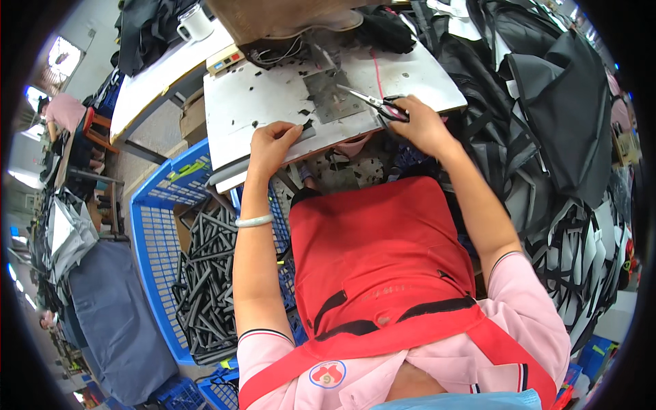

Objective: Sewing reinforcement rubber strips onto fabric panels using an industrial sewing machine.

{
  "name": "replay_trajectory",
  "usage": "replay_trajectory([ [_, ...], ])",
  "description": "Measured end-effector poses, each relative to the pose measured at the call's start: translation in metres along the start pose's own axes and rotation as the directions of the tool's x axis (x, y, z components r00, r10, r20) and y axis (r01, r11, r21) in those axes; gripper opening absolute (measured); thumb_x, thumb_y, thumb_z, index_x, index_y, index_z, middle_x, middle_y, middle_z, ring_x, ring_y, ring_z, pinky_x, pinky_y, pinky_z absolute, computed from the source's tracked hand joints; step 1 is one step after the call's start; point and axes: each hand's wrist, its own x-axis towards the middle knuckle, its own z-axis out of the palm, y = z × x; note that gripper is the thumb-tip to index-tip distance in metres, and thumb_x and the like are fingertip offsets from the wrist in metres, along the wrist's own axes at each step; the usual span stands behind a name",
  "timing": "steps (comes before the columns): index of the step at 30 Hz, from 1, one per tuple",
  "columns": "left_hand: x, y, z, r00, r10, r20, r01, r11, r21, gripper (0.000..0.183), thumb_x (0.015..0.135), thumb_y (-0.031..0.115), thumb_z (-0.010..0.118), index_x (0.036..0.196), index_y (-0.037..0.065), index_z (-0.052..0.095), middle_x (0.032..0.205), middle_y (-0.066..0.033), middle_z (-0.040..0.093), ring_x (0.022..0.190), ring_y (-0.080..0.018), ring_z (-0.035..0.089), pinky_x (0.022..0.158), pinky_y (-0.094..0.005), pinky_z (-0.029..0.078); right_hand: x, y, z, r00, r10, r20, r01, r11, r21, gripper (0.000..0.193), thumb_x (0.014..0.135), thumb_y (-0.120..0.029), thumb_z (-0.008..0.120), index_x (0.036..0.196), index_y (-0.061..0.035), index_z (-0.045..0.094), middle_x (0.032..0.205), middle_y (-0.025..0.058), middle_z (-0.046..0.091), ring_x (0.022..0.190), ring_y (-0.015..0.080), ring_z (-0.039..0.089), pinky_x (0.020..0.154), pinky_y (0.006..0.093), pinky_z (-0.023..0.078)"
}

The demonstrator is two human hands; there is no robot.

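Observation:
My left hand (272, 145) is at the front edge of the white worktable (239, 102), thumb and fingers pinched together. Between them is the end of a dark grey strip (307, 130), its black tip showing past my fingers; the rest of the piece is partly hidden by the hand. My right hand (422, 124) is closed around the dark handles of a pair of scissors (369, 100). The metal blades point left over a grey metal plate (331, 96) set in the tabletop, apart from the strip.
Left of my legs, a blue plastic crate (145, 239) holds many dark grey tubes (205, 287). A power strip (225, 61) lies at the table's back left. Black fabric pieces (560, 102) are heaped on the right. A white mug (196, 24) stands on another table.

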Motion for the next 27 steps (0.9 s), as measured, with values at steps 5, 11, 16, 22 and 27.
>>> replay_trajectory([
  [5, 0.002, -0.003, 0.000, 0.999, 0.017, -0.036, -0.015, 0.999, 0.048, 0.026, 0.084, 0.023, 0.071, 0.091, -0.002, 0.072, 0.076, -0.0087, 0.070, 0.069, -0.0127, 0.062, 0.067, -0.0270, 0.049, 0.037, 0.055, -0.006, 0.948, -0.152, -0.280, 0.072, 0.958, -0.279, 0.036, 0.081, -0.019, 0.068, 0.114, -0.0041, 0.064, 0.111, 0.0149, 0.059, 0.108, 0.0336, 0.055, 0.094, 0.0405, 0.043],
  [11, 0.024, 0.066, -0.008, 0.936, 0.307, -0.171, -0.294, 0.951, 0.096, 0.021, 0.083, 0.018, 0.071, 0.090, -0.001, 0.071, 0.072, -0.0098, 0.068, 0.064, -0.0130, 0.060, 0.063, -0.0268, 0.047, 0.043, 0.090, 0.014, 0.808, -0.280, -0.517, 0.174, 0.954, -0.244, 0.016, 0.083, -0.011, 0.062, 0.097, -0.0033, 0.066, 0.104, 0.0117, 0.061, 0.101, 0.0314, 0.056, 0.091, 0.0392, 0.044],
  [16, 0.047, 0.098, 0.000, 0.906, 0.407, -0.119, -0.381, 0.905, 0.191, 0.021, 0.083, 0.019, 0.070, 0.089, 0.000, 0.071, 0.076, -0.0120, 0.068, 0.066, -0.0204, 0.062, 0.064, -0.0290, 0.047, 0.045, 0.083, 0.015, 0.785, -0.283, -0.551, 0.173, 0.955, -0.242, 0.010, 0.081, -0.008, 0.061, 0.089, -0.0039, 0.067, 0.100, 0.0106, 0.062, 0.097, 0.0296, 0.057, 0.089, 0.0390, 0.045],
  [22, 0.054, 0.099, 0.006, 0.923, 0.380, -0.052, -0.370, 0.918, 0.142, 0.021, 0.083, 0.019, 0.070, 0.090, -0.002, 0.071, 0.075, -0.0102, 0.068, 0.066, -0.0160, 0.062, 0.064, -0.0279, 0.047, 0.043, 0.084, 0.015, 0.769, -0.300, -0.564, 0.205, 0.952, -0.227, 0.011, 0.080, -0.006, 0.061, 0.089, -0.0047, 0.067, 0.099, 0.0101, 0.062, 0.098, 0.0295, 0.057, 0.088, 0.0394, 0.045],
  [27, 0.029, 0.092, 0.012, 0.976, 0.210, 0.052, -0.213, 0.975, 0.058, 0.022, 0.084, 0.019, 0.070, 0.089, -0.003, 0.070, 0.073, -0.0074, 0.067, 0.066, -0.0127, 0.059, 0.062, -0.0266, 0.046, 0.013, 0.042, 0.017, 0.724, -0.369, -0.583, 0.284, 0.929, -0.236, 0.014, 0.077, -0.007, 0.066, 0.091, -0.0075, 0.067, 0.099, 0.0085, 0.062, 0.099, 0.0293, 0.056, 0.089, 0.0388, 0.043],
])
